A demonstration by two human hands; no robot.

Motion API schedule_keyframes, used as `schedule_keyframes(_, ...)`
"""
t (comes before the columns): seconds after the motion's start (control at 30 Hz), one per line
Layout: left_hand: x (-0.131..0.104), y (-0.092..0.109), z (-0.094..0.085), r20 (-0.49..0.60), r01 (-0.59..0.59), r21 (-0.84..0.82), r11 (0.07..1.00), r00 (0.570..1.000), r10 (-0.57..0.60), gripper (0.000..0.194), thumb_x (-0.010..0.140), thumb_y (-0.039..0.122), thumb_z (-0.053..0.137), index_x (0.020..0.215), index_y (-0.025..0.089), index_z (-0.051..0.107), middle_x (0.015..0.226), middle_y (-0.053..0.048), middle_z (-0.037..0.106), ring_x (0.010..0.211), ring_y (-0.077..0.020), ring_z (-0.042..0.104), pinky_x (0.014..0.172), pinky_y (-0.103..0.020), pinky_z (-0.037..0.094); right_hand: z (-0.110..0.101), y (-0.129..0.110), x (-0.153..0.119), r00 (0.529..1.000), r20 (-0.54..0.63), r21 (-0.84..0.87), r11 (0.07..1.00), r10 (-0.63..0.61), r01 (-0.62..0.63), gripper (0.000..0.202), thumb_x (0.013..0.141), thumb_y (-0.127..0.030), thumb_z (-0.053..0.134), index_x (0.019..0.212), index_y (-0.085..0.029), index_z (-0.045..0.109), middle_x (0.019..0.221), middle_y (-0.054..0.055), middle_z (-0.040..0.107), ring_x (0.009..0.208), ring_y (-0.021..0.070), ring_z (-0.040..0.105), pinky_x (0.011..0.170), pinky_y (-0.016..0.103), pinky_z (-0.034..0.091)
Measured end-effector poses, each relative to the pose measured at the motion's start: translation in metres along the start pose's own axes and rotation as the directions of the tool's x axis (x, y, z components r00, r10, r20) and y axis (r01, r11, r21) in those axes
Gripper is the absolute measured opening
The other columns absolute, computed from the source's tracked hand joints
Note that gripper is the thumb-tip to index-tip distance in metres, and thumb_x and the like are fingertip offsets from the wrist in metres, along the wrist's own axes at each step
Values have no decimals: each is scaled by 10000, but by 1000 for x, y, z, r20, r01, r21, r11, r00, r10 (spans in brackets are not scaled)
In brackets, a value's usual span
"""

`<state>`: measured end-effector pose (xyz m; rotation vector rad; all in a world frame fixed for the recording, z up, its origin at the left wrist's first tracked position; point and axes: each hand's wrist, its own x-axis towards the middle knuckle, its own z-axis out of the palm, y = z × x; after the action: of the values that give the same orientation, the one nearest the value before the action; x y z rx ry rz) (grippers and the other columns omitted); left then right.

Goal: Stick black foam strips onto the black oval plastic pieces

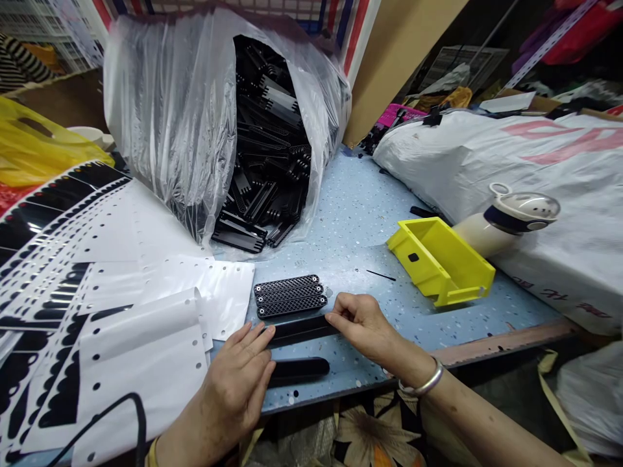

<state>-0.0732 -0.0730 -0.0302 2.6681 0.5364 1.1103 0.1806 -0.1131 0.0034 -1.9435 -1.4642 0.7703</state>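
A long black strip (pixel 302 331) lies on the blue speckled table between my hands. My right hand (pixel 363 324) pinches its right end between thumb and fingers. My left hand (pixel 239 376) lies flat with fingers stretched over its left end, the thumb near a second black piece (pixel 302 370) closer to the table edge. Just beyond the strip sit black textured pieces with round metal ends (pixel 291 296), side by side. An open plastic bag (pixel 170 123) at the back is full of black comb-like parts (pixel 272 143).
White sheets with black cut shapes (pixel 141 357) cover the left side, with a black cable (pixel 140 415) over them. To the right are a yellow bin (pixel 438 259), a bottle (pixel 501 220) and a large white sack (pixel 559 168). A thin black stick (pixel 381 275) lies beside the bin.
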Motion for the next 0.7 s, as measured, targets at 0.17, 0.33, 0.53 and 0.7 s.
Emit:
schedule_keyframes(0.17, 0, 0, 0, 9, 1, -10, 1000, 1000, -1, 200, 874, 21, 512, 980, 118, 651, 1148, -183, 724, 1150, -268, 658, 992, -446, 553, 4, 1, 1, 999, 1, -30, 999, 41, -41, 209, 704, -265, 558, 530, -220, 452, 466, -38, 454, 453, 116, 409, 450, 236, 305)
schedule_keyframes(0.33, -1, -1, -1, 7, 3, -19, 1000, 1000, -3, 195, 879, 26, 507, 977, 119, 648, 1156, -177, 721, 1157, -260, 654, 1013, -441, 537, 5, 3, 0, 999, -24, -53, 998, 38, -39, 213, 706, -252, 602, 533, -211, 485, 470, -32, 486, 450, 115, 430, 439, 227, 315)
schedule_keyframes(0.53, -1, -1, -1, 13, -3, -20, 1000, 1000, 3, 210, 871, 13, 509, 989, 113, 651, 1163, -177, 718, 1174, -262, 642, 1019, -442, 526, 2, 12, 1, 993, -113, -26, 999, 32, -35, 275, 648, -307, 718, 537, -209, 486, 484, -36, 502, 459, 113, 451, 439, 222, 340)
schedule_keyframes(0.7, 1, 1, -1, 11, -5, -19, 1000, 1000, 6, 210, 866, 5, 515, 1000, 105, 643, 1159, -180, 718, 1164, -261, 646, 1018, -432, 521, -5, 23, 0, 996, 7, 183, 979, 86, -85, 298, 771, -474, 593, 699, -186, 617, 559, -4, 576, 464, 140, 529, 445, 245, 402)
